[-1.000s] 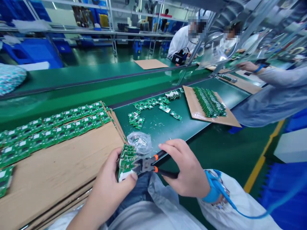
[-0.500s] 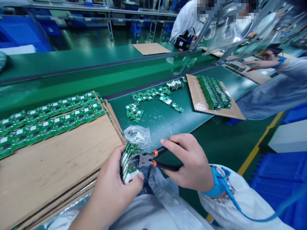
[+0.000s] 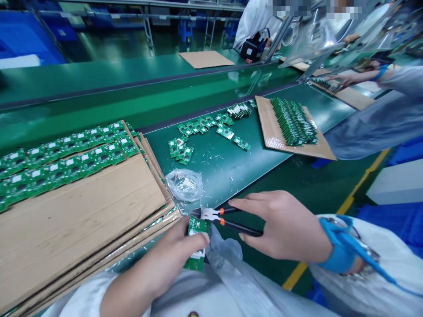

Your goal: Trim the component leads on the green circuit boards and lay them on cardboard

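Observation:
My left hand [image 3: 168, 259] is shut on a green circuit board [image 3: 197, 244], with the thumb across its face. My right hand [image 3: 280, 224] grips a pair of orange-and-black-handled side cutters [image 3: 228, 219]. Their steel jaws [image 3: 208, 214] lie just above the board's top edge and seem close to it, though I cannot tell whether they touch. A crumpled clear plastic bag [image 3: 184, 185] lies on the green bench just beyond my hands. Rows of green circuit boards [image 3: 62, 165] lie on flat cardboard sheets [image 3: 79, 211] to my left.
Loose boards [image 3: 198, 132] and small clippings [image 3: 214, 165] lie on the bench. Further right, a cardboard sheet [image 3: 274, 132] bears packed boards. A co-worker's hand [image 3: 343, 79] works at the far right. A blue wrist strap [image 3: 337, 251] circles my right wrist.
The view has tilted downward. My hands have drifted lower and to the right. The left hand now shows a flat board face rather than an edge-on bunch, and the cutters sit above its top edge.

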The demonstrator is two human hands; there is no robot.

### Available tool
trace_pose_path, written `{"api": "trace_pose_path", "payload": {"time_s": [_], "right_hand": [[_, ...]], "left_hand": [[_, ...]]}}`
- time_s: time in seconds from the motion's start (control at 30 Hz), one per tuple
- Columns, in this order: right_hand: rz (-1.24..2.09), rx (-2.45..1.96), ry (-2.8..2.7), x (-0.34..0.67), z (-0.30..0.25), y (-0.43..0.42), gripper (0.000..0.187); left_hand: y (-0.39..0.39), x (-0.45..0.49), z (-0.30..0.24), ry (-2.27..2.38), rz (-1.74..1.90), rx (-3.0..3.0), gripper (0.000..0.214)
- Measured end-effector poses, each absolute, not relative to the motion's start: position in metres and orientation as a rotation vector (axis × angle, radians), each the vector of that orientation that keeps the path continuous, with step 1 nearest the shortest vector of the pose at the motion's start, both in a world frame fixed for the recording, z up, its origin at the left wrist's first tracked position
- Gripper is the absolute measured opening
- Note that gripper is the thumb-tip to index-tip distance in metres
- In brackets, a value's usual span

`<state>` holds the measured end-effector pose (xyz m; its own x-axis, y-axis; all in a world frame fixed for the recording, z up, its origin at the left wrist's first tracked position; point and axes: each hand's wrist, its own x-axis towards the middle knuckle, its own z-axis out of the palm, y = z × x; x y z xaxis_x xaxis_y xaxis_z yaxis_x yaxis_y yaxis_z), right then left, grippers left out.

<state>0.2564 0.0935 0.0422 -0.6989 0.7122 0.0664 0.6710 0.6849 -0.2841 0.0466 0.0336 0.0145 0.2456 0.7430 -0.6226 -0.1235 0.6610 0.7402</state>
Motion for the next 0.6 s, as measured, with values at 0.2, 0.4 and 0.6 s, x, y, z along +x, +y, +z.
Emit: {"api": "trace_pose_path", "payload": {"time_s": [0.2, 0.4, 0.6], "right_hand": [[0.659, -1.235, -2.919, 0.254, 0.052, 0.105, 0.017], [0.879, -1.157, -2.822, 0.264, 0.055, 0.109, 0.044], [0.264, -1.086, -2.585, 0.275, 0.039, 0.088, 0.054]], "left_hand": [[0.027, 0.059, -0.006, 1.123, 0.406, 0.179, 0.033], [0.023, 0.053, -0.011, 1.125, 0.538, 0.201, 0.028], [0.016, 0.036, -0.008, 1.087, 0.853, 0.498, 0.036]]}}
